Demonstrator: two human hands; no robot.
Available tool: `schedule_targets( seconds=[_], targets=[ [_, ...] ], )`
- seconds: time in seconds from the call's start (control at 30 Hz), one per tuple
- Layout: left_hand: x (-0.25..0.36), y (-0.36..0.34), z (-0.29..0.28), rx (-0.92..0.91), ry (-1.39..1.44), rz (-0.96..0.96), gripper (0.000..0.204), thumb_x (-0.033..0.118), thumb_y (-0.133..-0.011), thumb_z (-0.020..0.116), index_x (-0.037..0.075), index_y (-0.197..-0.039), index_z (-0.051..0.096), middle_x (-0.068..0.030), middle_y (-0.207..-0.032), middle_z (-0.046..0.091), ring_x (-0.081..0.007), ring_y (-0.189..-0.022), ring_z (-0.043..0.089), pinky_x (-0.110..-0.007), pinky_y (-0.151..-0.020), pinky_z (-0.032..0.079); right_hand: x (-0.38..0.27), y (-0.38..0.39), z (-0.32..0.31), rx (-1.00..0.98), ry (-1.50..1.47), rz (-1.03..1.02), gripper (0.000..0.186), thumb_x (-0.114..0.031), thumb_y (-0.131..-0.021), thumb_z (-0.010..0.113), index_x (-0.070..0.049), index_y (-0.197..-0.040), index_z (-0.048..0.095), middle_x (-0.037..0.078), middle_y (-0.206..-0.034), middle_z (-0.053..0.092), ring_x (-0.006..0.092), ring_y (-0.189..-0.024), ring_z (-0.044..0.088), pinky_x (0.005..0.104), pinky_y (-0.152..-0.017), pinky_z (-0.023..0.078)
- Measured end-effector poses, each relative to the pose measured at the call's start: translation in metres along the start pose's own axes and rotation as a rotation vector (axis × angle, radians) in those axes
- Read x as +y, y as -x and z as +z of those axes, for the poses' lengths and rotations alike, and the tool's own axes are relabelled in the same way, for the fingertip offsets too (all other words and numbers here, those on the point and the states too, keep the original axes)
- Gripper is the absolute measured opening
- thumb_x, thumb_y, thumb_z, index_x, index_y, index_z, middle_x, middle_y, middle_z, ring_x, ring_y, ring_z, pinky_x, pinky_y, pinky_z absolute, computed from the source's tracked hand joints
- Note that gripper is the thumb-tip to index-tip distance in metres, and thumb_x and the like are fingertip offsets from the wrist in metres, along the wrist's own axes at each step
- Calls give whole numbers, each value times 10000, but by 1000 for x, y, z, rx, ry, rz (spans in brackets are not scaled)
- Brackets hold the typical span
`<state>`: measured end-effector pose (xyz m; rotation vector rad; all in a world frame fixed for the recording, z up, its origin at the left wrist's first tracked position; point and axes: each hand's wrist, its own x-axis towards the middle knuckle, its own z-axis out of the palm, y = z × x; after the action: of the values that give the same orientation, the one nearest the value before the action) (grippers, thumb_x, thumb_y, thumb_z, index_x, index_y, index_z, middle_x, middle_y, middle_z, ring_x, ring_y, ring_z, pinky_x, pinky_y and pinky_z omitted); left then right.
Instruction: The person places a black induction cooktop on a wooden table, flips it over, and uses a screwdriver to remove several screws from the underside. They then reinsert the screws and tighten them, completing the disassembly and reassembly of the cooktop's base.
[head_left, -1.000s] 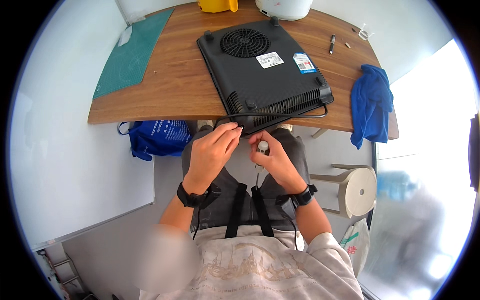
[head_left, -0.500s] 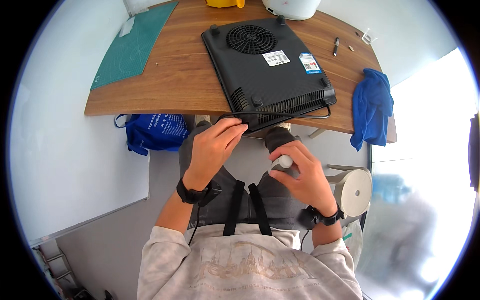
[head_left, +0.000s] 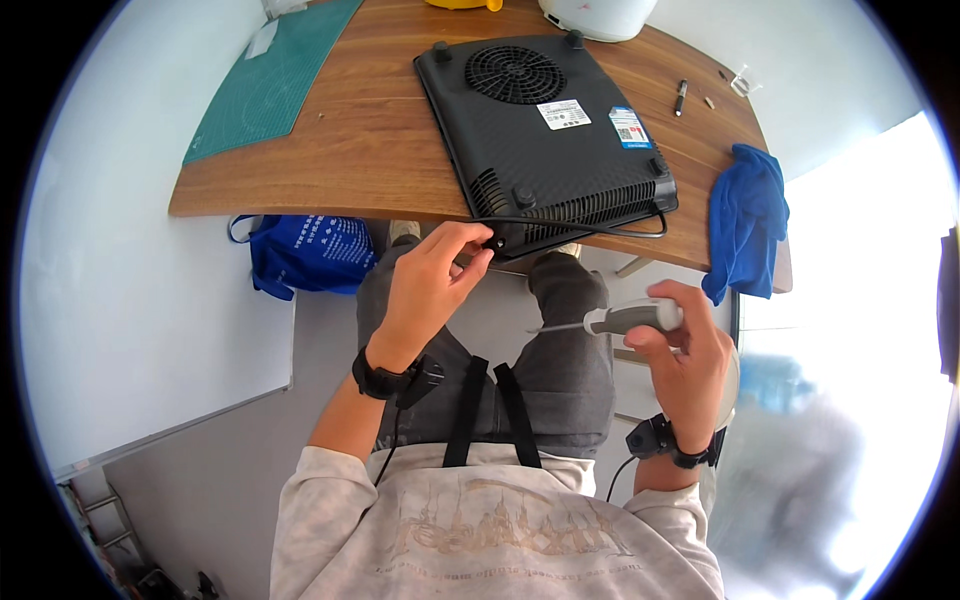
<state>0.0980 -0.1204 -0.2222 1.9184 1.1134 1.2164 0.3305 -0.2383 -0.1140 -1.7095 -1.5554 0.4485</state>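
A black induction cooker (head_left: pixel 550 140) lies upside down at the table's near edge, its round fan grille, side vents and rubber feet facing up. Its black power cord (head_left: pixel 590 229) loops along the near side. My left hand (head_left: pixel 430 285) is closed at the cooker's near left corner, thumb and fingertips pinching what looks like the cord's black plug (head_left: pixel 500 243); a small shiny spot shows on it. Over my right thigh, my right hand (head_left: pixel 690 360) grips the butt of a screwdriver (head_left: pixel 630 318) with a grey and white handle. Its thin metal shaft points left, apart from the cooker.
A green cutting mat (head_left: pixel 270 85) lies at the table's left. On the right are a blue cloth (head_left: pixel 745 220) hanging over the edge and a black pen (head_left: pixel 680 98). A white container (head_left: pixel 600 18) stands at the back; a blue bag (head_left: pixel 312 255) is under the table.
My right hand has moved right with the screwdriver and turned it, so its shaft now shows pointing left. The left fingertips have shifted slightly at the cooker's corner, uncovering more of the black piece.
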Motion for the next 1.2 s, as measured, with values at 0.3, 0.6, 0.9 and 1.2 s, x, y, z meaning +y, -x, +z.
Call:
schedule_targets(
  seconds=[0.3, 0.6, 0.9, 1.2],
  targets=[
    [-6, 3, 0, -5, -45, 81, 145, 32, -881, 731, 63, -1020, 699, -40, -1020, 698, -139, -803, 703, -245, -609, 557, 11, 5, 5, 121, -132, -188, 308, -108, -904, 749, -34, -1147, 574, 153, -1135, 725, 171, -896, 686, 241, -702, 522],
    [-10, 9, 3, 52, -201, 270, 235, -14, -823, 768, 89, -1031, 737, -42, -1016, 700, -174, -743, 687, -258, -600, 562, 10, 2, 9, 29, -57, -395, 300, 47, -866, 694, -23, -1129, 567, 216, -1214, 682, 332, -1041, 699, 363, -885, 556],
    [-10, 9, 3, 44, -183, 248, 232, -16, -825, 767, 90, -1030, 743, -42, -1021, 705, -162, -738, 686, -250, -593, 563, 9, 2, 13, -14, 0, -527, 334, 160, -810, 672, -9, -1082, 579, 252, -1211, 660, 355, -948, 717, 361, -776, 597],
    [-13, 10, 6, 63, -169, 259, 235, -15, -830, 763, 95, -1036, 743, -37, -1038, 708, -150, -720, 680, -239, -581, 569, 3, 0, 15, -17, 39, -540, 352, 197, -773, 669, -4, -1053, 596, 253, -1205, 655, 356, -914, 720, 357, -745, 600]
  ],
)
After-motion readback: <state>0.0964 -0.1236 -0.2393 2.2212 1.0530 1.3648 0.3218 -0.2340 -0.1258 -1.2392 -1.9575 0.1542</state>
